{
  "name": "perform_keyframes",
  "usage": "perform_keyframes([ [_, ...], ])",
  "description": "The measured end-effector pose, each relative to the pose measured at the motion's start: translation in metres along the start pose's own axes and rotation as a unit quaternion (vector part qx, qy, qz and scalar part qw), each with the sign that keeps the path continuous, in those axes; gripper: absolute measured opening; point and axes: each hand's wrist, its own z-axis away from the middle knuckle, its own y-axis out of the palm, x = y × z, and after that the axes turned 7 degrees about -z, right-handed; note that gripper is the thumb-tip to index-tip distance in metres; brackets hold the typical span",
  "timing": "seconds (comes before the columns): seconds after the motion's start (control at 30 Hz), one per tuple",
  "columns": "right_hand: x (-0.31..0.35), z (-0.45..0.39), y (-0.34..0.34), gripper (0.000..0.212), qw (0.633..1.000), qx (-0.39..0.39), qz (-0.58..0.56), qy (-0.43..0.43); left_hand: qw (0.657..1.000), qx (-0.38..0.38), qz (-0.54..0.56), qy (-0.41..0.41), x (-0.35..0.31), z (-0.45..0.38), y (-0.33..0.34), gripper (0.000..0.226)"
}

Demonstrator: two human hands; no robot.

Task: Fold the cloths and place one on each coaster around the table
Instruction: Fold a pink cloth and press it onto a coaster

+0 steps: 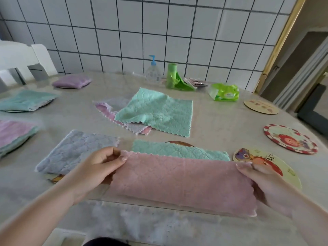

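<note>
I hold a pink cloth (179,180), folded into a long strip, above the table's near edge. My left hand (99,167) pinches its left end and my right hand (266,181) pinches its right end. Just behind it lies a folded teal cloth (177,150) over a mostly hidden coaster (179,143). A folded grey-blue cloth (74,151) covers a coaster at the near left. Unfolded cloths lie in a pile mid-table, a teal one (156,110) on top. Bare coasters sit at the right: a yellow one (284,174), a red-rimmed one (291,139), a tan one (260,107).
Folded cloths rest on coasters along the left: pink (14,134), teal (26,100), purple (71,81). By the tiled wall stand a pump bottle (153,71), a green bag roll (174,79) and a wipes pack (224,92). A white chair (23,59) is at far left.
</note>
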Motion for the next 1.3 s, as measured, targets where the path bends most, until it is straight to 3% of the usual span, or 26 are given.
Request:
perform_keyframes([
  [0.1,0.003,-0.013,-0.002,0.019,0.994,-0.027,0.087,-0.058,0.984,-0.021,-0.154,0.091,-0.004,-0.015,-0.002,0.008],
  [0.27,0.004,-0.039,-0.005,0.011,0.962,-0.060,0.224,-0.144,0.913,-0.037,-0.360,0.187,-0.018,-0.038,-0.002,0.041],
  [0.53,0.009,-0.067,-0.002,0.011,0.925,-0.081,0.335,-0.162,0.884,-0.011,-0.432,0.180,-0.020,-0.074,0.005,0.052],
  [1.0,0.009,-0.085,-0.003,0.014,0.923,-0.102,0.340,-0.148,0.876,-0.005,-0.452,0.167,-0.008,-0.103,0.008,0.052],
  [1.17,0.009,-0.089,-0.005,0.013,0.928,-0.116,0.332,-0.127,0.853,0.001,-0.498,0.154,-0.011,-0.101,0.011,0.051],
  [1.23,0.011,-0.083,-0.003,0.021,0.904,-0.135,0.378,-0.147,0.813,-0.034,-0.548,0.194,-0.011,-0.095,0.014,0.051],
  [1.3,0.013,-0.074,0.006,0.037,0.842,-0.137,0.488,-0.184,0.793,-0.064,-0.554,0.246,-0.015,-0.082,0.023,0.052],
])
